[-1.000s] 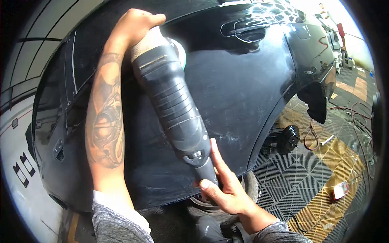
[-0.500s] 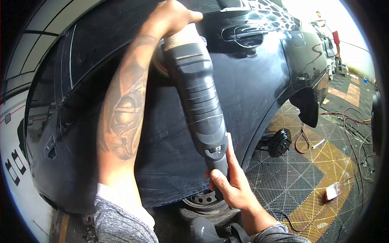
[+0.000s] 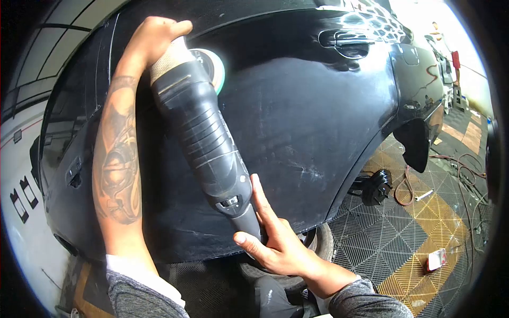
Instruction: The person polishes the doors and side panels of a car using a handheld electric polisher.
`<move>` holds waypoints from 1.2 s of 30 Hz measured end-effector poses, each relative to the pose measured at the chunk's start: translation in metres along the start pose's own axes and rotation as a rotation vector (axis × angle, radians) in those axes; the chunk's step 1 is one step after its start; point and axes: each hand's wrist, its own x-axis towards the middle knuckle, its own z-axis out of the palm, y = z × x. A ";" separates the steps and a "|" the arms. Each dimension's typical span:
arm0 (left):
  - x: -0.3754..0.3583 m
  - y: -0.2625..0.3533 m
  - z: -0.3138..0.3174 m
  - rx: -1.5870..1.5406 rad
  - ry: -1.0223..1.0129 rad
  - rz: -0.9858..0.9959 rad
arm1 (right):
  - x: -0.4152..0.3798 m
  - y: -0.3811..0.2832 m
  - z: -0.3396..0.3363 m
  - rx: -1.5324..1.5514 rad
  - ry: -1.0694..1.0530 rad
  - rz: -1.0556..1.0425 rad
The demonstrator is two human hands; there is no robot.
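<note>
A long black power polisher (image 3: 204, 132) lies slantwise across the view, its round pad (image 3: 216, 71) with a green edge against the dark car door (image 3: 297, 143). My left hand (image 3: 159, 40) is wrapped over the polisher's head at the top left. Lower down, my right hand (image 3: 275, 241) grips the rear handle, its index finger stretched along the body and its thumb beneath. Faint whitish marks show on the door panel. The door handle (image 3: 344, 42) is up and to the right of the pad.
A wheel hub (image 3: 375, 187) shows in the open wheel arch, and a loose wheel (image 3: 323, 244) lies under the door. Hoses (image 3: 461, 164), a wrench (image 3: 424, 195) and a small red-and-white box (image 3: 436, 259) lie on the tiled floor (image 3: 382, 228). A person (image 3: 436, 32) is far back at right.
The polisher and both my hands have moved left across the door, and the tool tilts more to the left. More of its pad shows. The car appears shifted slightly right in view.
</note>
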 end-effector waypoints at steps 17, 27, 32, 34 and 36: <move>0.045 0.010 0.036 0.171 0.076 0.312 | -0.016 -0.010 -0.031 0.069 0.077 0.193; 0.071 0.099 0.042 -0.121 0.021 -0.148 | -0.023 -0.011 -0.036 0.238 0.293 0.138; 0.037 0.076 0.017 -0.083 0.061 -0.163 | -0.017 -0.003 -0.019 0.205 0.216 0.142; 0.030 0.056 0.012 -0.073 0.048 -0.221 | -0.012 -0.002 -0.008 0.198 0.184 0.134; 0.018 0.037 0.003 -0.039 0.016 -0.203 | -0.006 -0.002 0.001 0.191 0.155 0.125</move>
